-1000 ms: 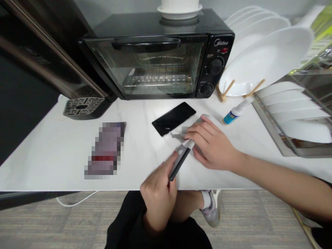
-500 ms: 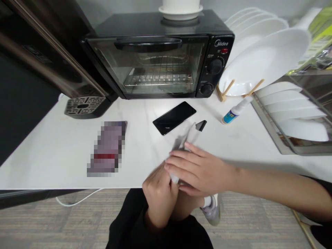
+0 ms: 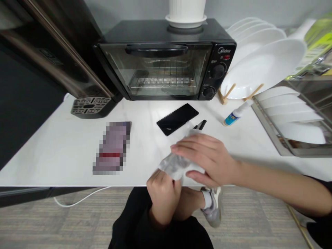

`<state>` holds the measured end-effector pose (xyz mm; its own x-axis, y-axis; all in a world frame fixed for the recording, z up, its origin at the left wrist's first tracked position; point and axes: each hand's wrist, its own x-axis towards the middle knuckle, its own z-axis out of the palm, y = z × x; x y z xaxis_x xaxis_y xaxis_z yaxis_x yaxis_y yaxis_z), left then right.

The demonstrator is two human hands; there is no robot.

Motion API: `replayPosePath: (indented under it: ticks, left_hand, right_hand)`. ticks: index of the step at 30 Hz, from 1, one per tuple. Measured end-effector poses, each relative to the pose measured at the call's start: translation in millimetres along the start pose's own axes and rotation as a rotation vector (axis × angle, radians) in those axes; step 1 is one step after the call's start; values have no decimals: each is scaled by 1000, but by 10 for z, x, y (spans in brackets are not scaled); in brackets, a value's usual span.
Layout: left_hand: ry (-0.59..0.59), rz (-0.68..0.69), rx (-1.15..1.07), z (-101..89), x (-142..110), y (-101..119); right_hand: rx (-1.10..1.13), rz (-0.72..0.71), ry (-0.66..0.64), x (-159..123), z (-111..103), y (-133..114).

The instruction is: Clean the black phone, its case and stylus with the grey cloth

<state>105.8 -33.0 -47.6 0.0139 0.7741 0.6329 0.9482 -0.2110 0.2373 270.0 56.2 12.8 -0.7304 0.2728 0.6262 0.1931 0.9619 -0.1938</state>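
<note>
At the counter's front edge, my left hand [image 3: 164,193] is closed in a fist around the near end of something hidden. My right hand [image 3: 204,157] bends over a thin white tissue [image 3: 172,166], pressing it around a slim object between the hands. Past my right fingers shows the dark, angular far end [image 3: 201,125] of that object; its kind I cannot make out. Just beyond lies a black phone [image 3: 177,119], screen up. Left of my hands rests a pixelated flat purple item [image 3: 112,147] with a red band.
A black toaster oven [image 3: 160,72] stands at the back, with a white pot [image 3: 186,12] on top. To the right are a small spray bottle [image 3: 237,113], white plates [image 3: 264,65] in a wooden rack and a dish rack [image 3: 282,148]. A dark machine's drip tray [image 3: 90,106] is at left.
My right hand has slid away from my left fist along the slim object. More of the tissue now shows, spread out between the hands. The view has shifted slightly.
</note>
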Motion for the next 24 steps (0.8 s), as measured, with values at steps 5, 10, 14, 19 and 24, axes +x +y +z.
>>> replayPosePath:
  ticks: [5,10,14,19,24]
  left_hand:
    - [1,-8,6,-13,20,17]
    - [-83,-62,-203,-23,27,42]
    - [-12,-37,-79,-9,15,16]
    - [-15,-36,-60,16,11,-1]
    - [-11,-26,-11,18,-13,-12]
  right_hand:
    - [-89,-93,-153,105,46,433]
    - [-195,74,-55,-7,22,752]
    - [-125,-46,-47,11,160,455]
    - [-160,-93,-51,38,207,540]
    - [-137,-45,-13,11,235,499]
